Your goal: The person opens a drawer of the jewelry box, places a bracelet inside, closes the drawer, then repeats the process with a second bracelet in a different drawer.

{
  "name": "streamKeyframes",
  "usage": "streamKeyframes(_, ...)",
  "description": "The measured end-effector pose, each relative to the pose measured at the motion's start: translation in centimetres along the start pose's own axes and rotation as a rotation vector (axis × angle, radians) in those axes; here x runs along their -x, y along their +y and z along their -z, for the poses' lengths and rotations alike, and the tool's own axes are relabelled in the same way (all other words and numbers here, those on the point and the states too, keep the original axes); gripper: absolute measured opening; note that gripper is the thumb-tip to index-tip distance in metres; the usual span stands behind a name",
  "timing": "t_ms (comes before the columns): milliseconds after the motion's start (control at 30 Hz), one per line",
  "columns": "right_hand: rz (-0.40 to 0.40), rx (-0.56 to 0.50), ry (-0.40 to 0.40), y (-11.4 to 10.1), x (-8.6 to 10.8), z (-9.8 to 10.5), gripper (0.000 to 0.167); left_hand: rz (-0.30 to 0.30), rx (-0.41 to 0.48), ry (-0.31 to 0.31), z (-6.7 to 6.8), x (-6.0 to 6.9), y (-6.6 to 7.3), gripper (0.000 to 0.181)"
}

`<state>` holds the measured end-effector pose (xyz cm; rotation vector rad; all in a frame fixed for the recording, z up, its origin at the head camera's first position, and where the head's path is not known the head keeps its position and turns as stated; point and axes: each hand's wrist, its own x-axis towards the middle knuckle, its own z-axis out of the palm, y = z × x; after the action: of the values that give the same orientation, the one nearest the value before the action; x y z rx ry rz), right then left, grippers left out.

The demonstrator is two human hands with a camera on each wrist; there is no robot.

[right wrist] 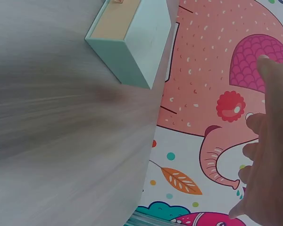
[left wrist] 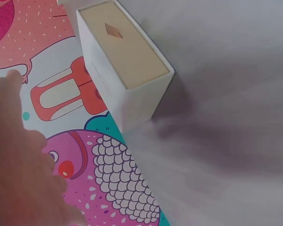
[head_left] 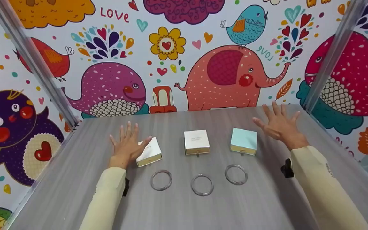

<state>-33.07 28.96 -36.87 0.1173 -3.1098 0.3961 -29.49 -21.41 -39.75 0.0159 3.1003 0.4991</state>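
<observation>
My left hand (head_left: 125,148) is spread with straight fingers beside the left white box (head_left: 150,153), its thumb overlapping the box's top in the head view; whether they touch I cannot tell. My right hand (head_left: 281,127) has its fingers spread, to the right of the light blue box (head_left: 243,140), and holds nothing. Between those boxes stands another white box (head_left: 196,140). Each box shows a tan drawer front towards me. Nearer to me lie three clear greyish rings, bangle-like: a left ring (head_left: 152,185), a middle ring (head_left: 193,190) and a right ring (head_left: 226,177).
Everything stands on a grey wood-grain table (head_left: 177,214). Behind it rises a wall (head_left: 168,76) printed with cartoon animals. Metal posts stand at the back left (head_left: 40,67) and back right (head_left: 334,60) corners.
</observation>
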Motion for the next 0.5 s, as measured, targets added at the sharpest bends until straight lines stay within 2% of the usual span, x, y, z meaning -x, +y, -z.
streamKeyframes(233, 0.008, -0.009, -0.015, -0.6, 0.3, -0.5, 0.105, -0.013, 0.009, 0.006, -0.3, 0.5, -0.4, 0.09)
streamKeyframes(500, 0.014, -0.042, 0.009, -1.7, 0.7, -1.4, 0.101, -0.027, 0.019, -0.003, -0.7, 0.9, -0.8, 0.093)
